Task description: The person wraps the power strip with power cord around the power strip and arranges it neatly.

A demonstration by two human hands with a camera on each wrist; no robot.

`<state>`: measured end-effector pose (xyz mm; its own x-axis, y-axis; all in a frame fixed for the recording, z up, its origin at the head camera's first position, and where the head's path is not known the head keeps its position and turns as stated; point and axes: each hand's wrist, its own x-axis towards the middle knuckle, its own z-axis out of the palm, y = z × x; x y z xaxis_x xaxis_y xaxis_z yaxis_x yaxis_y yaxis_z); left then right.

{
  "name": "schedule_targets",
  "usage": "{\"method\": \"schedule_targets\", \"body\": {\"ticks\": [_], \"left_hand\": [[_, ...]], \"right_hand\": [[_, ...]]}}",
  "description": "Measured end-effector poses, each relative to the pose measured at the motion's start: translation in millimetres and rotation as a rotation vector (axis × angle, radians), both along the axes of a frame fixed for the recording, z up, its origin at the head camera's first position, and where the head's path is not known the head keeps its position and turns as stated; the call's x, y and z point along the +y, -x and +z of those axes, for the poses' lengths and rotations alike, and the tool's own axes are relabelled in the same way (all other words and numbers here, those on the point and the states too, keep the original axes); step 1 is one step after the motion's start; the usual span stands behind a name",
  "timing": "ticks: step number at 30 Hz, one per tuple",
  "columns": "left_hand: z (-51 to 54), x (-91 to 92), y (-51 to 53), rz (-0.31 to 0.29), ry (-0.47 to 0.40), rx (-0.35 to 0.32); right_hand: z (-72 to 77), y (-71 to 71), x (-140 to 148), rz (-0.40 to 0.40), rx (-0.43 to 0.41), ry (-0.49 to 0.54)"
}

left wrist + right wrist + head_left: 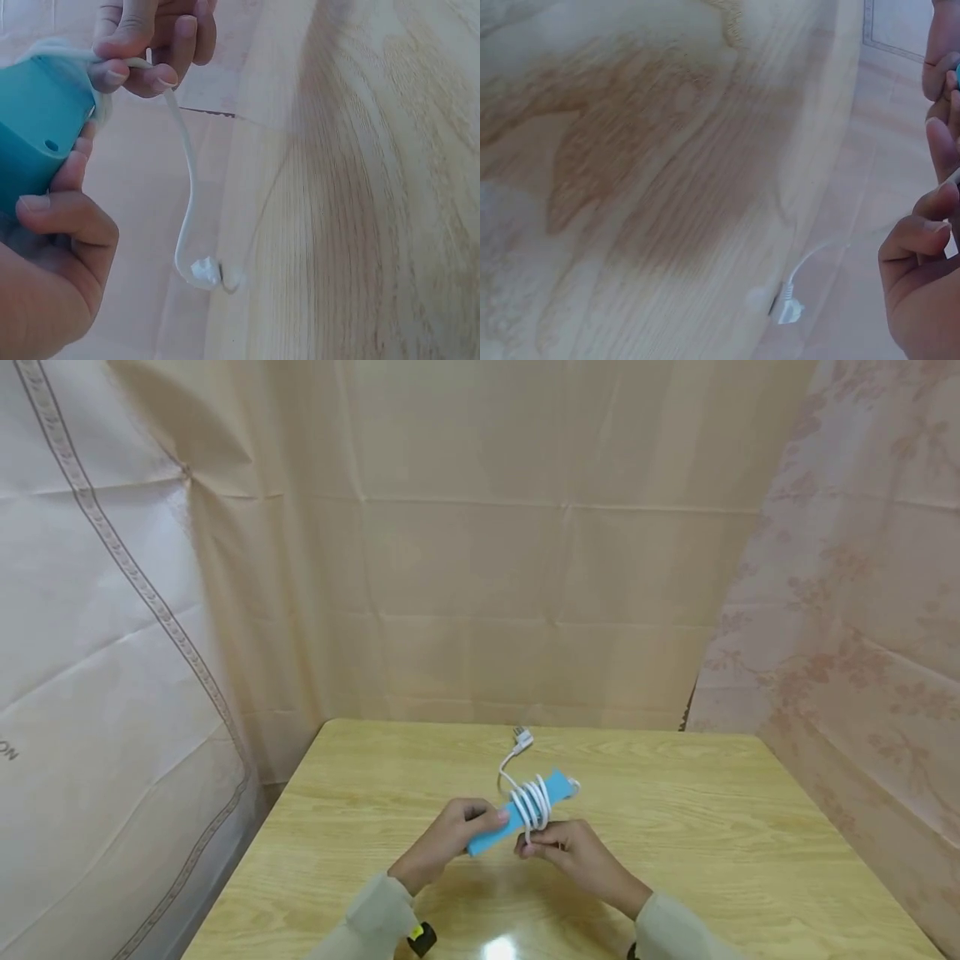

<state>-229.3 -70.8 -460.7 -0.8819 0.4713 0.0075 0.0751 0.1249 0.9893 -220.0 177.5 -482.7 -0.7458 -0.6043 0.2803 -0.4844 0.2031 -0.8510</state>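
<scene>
A blue bar-shaped object (489, 838) with white cable (531, 803) wound several times around its middle is held above the table. My left hand (457, 835) grips its near end, thumb on top; in the left wrist view that hand (52, 277) curls round the blue body (37, 112). My right hand (573, 856) pinches the cable just below the coils. From there, in the left wrist view, a length of cord (187, 180) hangs to the white plug (205, 271). The right wrist view shows the right hand (926, 277) at the edge and the plug (788, 307).
The wood-patterned table (337, 802) lies beneath both hands. A beige curtain (480, 568) hangs behind it, with a pale cloth (90, 635) at the left and a flowered cloth (862, 635) at the right.
</scene>
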Motion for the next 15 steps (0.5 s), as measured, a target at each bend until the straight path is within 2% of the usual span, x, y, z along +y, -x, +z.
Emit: {"method": "schedule_targets", "body": {"ticks": [2,9,11,15], "left_hand": [[0.3,-1.4,0.7,-0.030,-0.009,0.002],[4.2,-2.0,3.4,-0.122,-0.033,0.030],[5.8,-2.7,3.7,-0.151,-0.039,0.046],[5.8,-4.2,3.2,-0.203,-0.064,0.062]], "right_hand": [[-3.3,1.5,0.5,0.021,-0.001,0.014],[-1.6,9.6,7.0,0.085,0.129,0.008],[0.9,11.3,9.0,0.106,0.115,0.008],[5.6,12.0,11.6,0.187,-0.021,0.036]]}}
